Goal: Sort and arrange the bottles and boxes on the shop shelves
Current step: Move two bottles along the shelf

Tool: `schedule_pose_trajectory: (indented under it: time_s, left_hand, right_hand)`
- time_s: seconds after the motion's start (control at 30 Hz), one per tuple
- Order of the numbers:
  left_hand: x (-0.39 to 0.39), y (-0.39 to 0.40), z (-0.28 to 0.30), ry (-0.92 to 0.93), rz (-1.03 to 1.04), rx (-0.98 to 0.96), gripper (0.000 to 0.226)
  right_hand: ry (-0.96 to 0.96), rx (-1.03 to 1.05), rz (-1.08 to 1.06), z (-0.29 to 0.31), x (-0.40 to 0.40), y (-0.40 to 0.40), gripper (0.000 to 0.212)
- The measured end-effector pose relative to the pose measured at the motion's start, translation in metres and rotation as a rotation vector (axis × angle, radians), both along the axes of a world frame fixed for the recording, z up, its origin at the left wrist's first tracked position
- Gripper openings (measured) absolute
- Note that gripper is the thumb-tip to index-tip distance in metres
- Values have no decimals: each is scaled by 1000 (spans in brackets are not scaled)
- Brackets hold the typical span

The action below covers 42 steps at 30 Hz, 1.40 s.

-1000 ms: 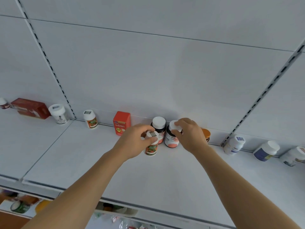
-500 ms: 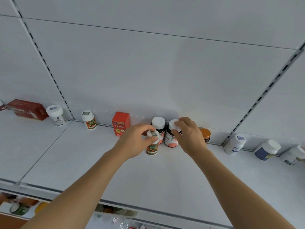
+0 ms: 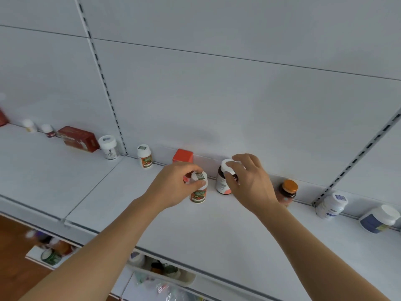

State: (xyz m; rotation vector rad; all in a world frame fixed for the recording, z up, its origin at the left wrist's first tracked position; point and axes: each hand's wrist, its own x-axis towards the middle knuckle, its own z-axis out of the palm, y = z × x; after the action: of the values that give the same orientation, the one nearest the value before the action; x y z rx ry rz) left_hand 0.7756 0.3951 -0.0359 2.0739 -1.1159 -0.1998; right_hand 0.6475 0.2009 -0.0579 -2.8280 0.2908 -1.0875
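Observation:
My left hand (image 3: 173, 187) grips the white cap of a small bottle with a green and orange label (image 3: 198, 195), standing upright on the white shelf (image 3: 217, 235). Just to its right, my right hand (image 3: 249, 185) curls round the white cap of a dark bottle with a white and pink label (image 3: 221, 185), also upright near the back wall. A small gap separates the two bottles. A red box (image 3: 183, 155) stands behind my left hand, partly hidden.
An orange-capped dark bottle (image 3: 287, 192) stands right of my right hand. Two white-capped bottles (image 3: 331, 205) (image 3: 379, 218) lie farther right. On the left stand a small matching bottle (image 3: 144, 156), a white jar (image 3: 108, 147) and a red carton (image 3: 78, 139). Lower shelves hold more goods.
The view has shifted, so everything sits further right. The small bottle in my left hand now stands apart from the dark bottle. Only one dark white-capped bottle shows instead of two.

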Motion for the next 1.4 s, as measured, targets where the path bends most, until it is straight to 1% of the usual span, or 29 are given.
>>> schedule_pose_trajectory:
  time_s: [0.13, 0.23, 0.37, 0.43, 0.53, 0.6, 0.7, 0.8, 0.87, 0.97, 1.07, 1.13, 1.2, 1.4]
  left_hand:
    - [16, 35, 0, -6, 53, 29, 26]
    - [36, 61, 2, 60, 84, 3, 26]
    - [66, 95, 3, 119, 103, -47, 24]
    - [82, 112, 4, 142, 101, -61, 25]
    - [104, 132, 6, 193, 81, -58, 29]
    - [114, 141, 6, 228, 38, -58, 34]
    - [126, 151, 5, 256, -20, -61, 38]
    - [137, 155, 2, 277, -62, -56, 38]
    - [145, 154, 0, 222, -66, -45, 34]
    - [159, 148, -6, 24, -17, 3, 28]
    - [173, 142, -14, -189, 4, 82, 34]
    - [183, 138, -19, -265, 4, 114, 37]
    - [192, 133, -24, -296, 3, 139, 38]
    - [211, 119, -40, -277, 26, 189, 40]
  right_hand:
    - [-2, 56, 166, 5, 23, 41, 22]
    - [34, 62, 249, 9, 43, 71, 25]
    - [68, 112, 215, 9, 70, 110, 27]
    - [101, 148, 210, 9, 80, 130, 31]
    - [175, 268, 204, 10, 97, 167, 43]
    - [177, 336, 205, 8, 109, 191, 47]
    - [149, 357, 234, 4, 124, 215, 43]
    - [142, 344, 205, 3, 132, 222, 37]
    - [135, 338, 152, 1, 137, 217, 34]
    - [123, 361, 44, -5, 150, 199, 32]
    - [138, 374, -4, -15, 167, 176, 33]
    - [164, 381, -37, -23, 179, 162, 33]
    - [191, 402, -75, -31, 189, 152, 33]
    - [230, 375, -111, -50, 216, 139, 34]
